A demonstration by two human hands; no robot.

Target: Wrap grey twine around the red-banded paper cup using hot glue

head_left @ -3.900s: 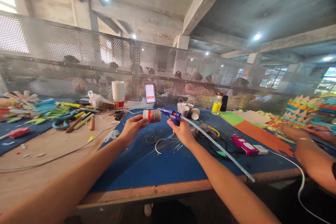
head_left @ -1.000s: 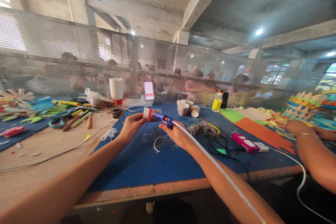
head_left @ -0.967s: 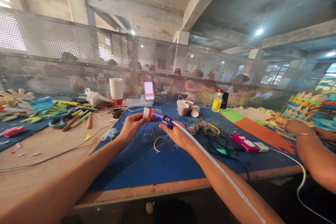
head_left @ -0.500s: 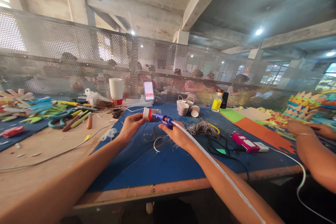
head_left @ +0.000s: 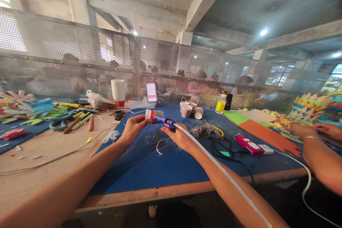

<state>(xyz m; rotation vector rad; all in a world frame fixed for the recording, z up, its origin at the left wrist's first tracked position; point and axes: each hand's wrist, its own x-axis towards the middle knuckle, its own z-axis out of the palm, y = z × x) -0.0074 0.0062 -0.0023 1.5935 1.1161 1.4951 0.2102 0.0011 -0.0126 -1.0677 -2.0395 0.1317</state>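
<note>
Pinching the paper cup in my left hand — right hand, gripping the glue gun, now nearer; likely gluing.

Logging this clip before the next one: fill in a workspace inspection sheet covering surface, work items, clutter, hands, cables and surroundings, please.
Surface: blue mat on a brown table.
Work items: red-banded cup, on its side; glue gun with long glue stick. Nozzle contact with the cup: cannot tell.
Clutter: scissors, bag and stacked cups at left; bottle at right.
Hands: left hand holds the cup; right hand holds the glue gun.
Cables: white cables at left and right; black cable beside the pink device.
Surroundings: perforated screen behind; co-worker's hands at right.
</note>
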